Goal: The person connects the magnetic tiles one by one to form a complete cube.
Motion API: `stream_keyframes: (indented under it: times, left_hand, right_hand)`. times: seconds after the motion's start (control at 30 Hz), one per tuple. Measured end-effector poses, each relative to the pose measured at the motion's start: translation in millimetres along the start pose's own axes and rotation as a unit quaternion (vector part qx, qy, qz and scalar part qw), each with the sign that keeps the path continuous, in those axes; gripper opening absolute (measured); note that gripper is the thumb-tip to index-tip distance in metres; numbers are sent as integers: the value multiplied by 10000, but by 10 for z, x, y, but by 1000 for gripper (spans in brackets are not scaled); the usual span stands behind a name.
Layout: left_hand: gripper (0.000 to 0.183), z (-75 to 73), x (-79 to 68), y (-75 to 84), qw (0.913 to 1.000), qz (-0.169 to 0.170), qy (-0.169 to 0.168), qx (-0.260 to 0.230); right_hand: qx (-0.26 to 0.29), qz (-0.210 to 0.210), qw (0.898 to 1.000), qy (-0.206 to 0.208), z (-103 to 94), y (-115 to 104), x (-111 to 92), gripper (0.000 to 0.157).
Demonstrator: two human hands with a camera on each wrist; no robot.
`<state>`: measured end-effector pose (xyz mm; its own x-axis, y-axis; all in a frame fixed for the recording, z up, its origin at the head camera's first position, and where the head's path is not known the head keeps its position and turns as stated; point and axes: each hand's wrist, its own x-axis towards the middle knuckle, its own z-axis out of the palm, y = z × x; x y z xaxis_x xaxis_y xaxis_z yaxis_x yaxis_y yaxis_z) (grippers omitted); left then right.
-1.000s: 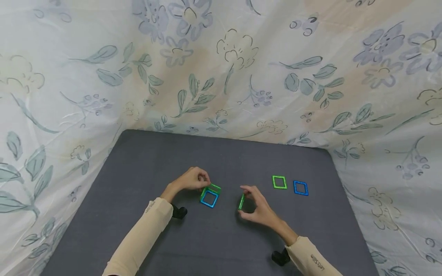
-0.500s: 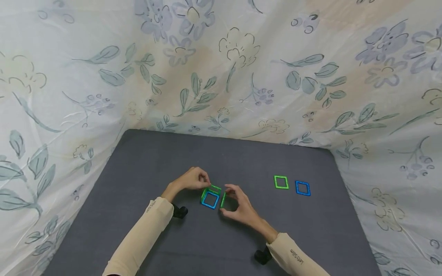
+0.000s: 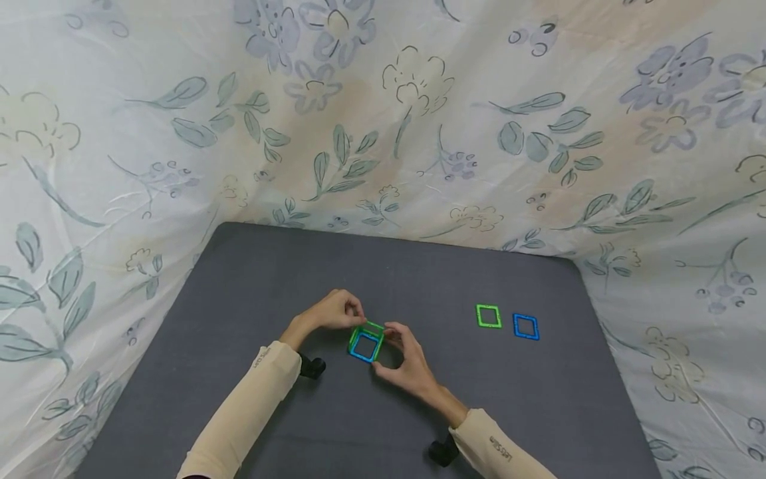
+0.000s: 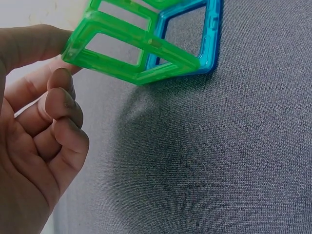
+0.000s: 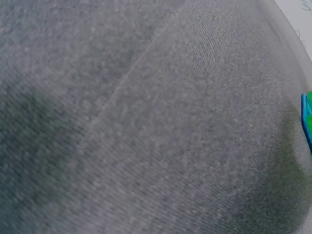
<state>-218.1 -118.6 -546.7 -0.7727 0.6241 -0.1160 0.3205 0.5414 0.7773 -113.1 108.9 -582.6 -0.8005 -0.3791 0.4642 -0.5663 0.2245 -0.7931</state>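
A blue square magnetic tile (image 3: 362, 358) forms the base of a small boxy frame, with green square magnetic tiles (image 4: 119, 24) standing along its edges. My left hand (image 3: 332, 311) pinches a top corner of the green side between thumb and index finger. The other left fingers (image 4: 66, 105) curl loosely beside it in the left wrist view. From the right, my right hand (image 3: 409, 367) spans another green tile between thumb and fingers, right up against the blue tile's right edge. The right wrist view catches only a sliver of the blue tile (image 5: 305, 119); the hand is hidden there.
Farther right on the dark grey table (image 3: 269, 419) lie a loose green tile (image 3: 489, 326) and a loose blue tile (image 3: 527, 338), both flat. A flowered cloth (image 3: 341, 233) hangs behind the table's far edge and along its sides.
My right hand has moved left with its green tile, from a gap away to the edge of the blue tile. My left hand has kept its pinch in place.
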Motion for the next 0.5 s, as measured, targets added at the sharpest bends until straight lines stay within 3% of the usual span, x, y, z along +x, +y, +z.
stream_keyframes:
  times: [0.23, 0.5]
  left_hand:
    - [14, -8, 13, 7, 10000, 75, -5, -49]
    - [14, -2, 70, 6, 10000, -4, -23, -77]
  right_hand:
    - [-154, 128, 9997, 168, 32, 279, -54, 82]
    - [9, 324, 9995, 44, -73, 343, -21, 81]
